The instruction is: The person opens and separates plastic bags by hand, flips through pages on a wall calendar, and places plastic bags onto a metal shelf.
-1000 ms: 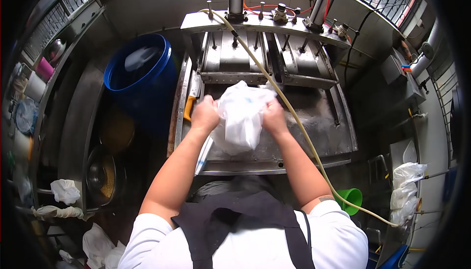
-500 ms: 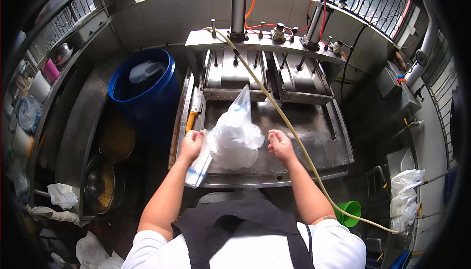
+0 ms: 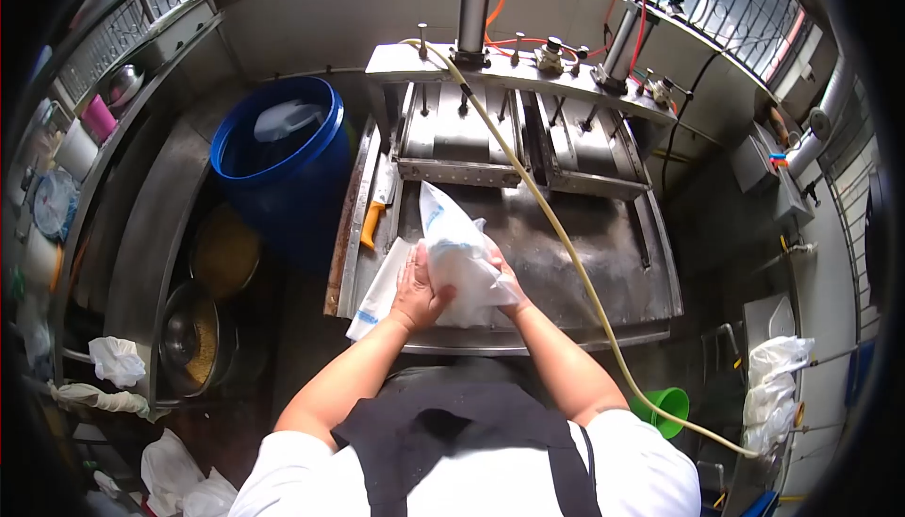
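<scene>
- The left hand is spread, thumb apart from the fingers, its palm turned to the near left side of a white plastic bag.
- The right hand is at the bag's other side; its fingers are partly covered, so I cannot tell whether they grip.
- The bag is between the two hands, its pointed, blue-printed end rising beyond them; whether it touches the steel worktable below is unclear.
- Just left of the left hand lies a flat white plastic sheet with blue print.
- Beyond that hand, to its left, is a knife with an orange handle.
- Straight ahead of both hands stand two metal press boxes under pneumatic cylinders.
- A cream hose runs past the right hand's right side.
- Farther out, a blue barrel stands ahead-left of the left hand, and a green bucket behind-right of the right hand.
</scene>
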The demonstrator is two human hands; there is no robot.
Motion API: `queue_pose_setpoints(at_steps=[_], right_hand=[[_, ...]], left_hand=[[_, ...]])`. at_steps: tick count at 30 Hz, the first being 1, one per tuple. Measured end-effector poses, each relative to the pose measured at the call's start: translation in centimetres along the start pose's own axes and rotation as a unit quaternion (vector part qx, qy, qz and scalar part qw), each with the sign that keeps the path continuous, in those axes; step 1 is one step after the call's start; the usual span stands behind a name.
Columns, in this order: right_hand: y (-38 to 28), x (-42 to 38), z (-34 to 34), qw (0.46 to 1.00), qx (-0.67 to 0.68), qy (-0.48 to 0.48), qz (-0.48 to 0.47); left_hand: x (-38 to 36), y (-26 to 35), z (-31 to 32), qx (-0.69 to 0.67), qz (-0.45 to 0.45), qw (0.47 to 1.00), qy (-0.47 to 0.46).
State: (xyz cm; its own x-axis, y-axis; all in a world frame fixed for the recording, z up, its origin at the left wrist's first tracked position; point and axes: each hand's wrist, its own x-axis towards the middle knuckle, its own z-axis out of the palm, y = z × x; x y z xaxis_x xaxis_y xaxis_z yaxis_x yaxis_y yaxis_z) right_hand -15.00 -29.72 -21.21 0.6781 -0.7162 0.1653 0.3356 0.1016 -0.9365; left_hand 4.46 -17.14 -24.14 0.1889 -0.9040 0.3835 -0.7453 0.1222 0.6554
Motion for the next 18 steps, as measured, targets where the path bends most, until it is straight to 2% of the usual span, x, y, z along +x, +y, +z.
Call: queue_pose_setpoints(at_steps=[1,3,4,6,7,9,10,13,15,18], right_hand=[[-0.5,-0.2,-0.4,1.000,0.001,-0.004,0.006],[-1.0,-2.2,-0.8,0.998,-0.030,-0.043,0.033],[-1.0,-2.1,-0.9,0.998,-0.029,-0.047,0.030],[-1.0,-2.3,-1.0,0.993,-0.108,-0.034,-0.033],[-1.2,-2.1,-0.9,0.993,-0.107,-0.038,-0.033],[-1.1,-2.6,-0.5,0.995,-0.087,-0.030,-0.030],[-1.2,-2.5,-0.3,0.996,-0.076,-0.028,-0.031],[-1.0,-3.5,0.1,0.997,-0.064,-0.024,-0.028],[-2.0,-4.3,0.0,0.996,-0.074,-0.043,-0.023],[-4.1,-5.0,-0.8,0.992,-0.106,-0.074,-0.011]], left_hand=[[0.4,0.7,-1.1,0.000,-0.007,1.000,0.001],[0.9,2.1,-3.2,-0.046,-0.018,0.996,-0.077],[1.7,2.8,-4.1,-0.042,-0.018,0.996,-0.073],[2.8,4.1,-5.1,-0.084,0.000,0.989,-0.126],[2.6,3.3,-4.2,-0.083,-0.002,0.989,-0.122],[1.5,2.5,-2.6,-0.077,0.008,0.996,-0.035],[1.0,2.7,-2.4,-0.073,0.003,0.997,-0.031],[-0.1,3.6,-2.7,-0.116,-0.046,0.991,-0.044],[-0.8,4.1,-2.9,-0.181,-0.076,0.977,-0.089],[-2.7,4.4,-2.3,-0.170,-0.102,0.975,-0.105]])
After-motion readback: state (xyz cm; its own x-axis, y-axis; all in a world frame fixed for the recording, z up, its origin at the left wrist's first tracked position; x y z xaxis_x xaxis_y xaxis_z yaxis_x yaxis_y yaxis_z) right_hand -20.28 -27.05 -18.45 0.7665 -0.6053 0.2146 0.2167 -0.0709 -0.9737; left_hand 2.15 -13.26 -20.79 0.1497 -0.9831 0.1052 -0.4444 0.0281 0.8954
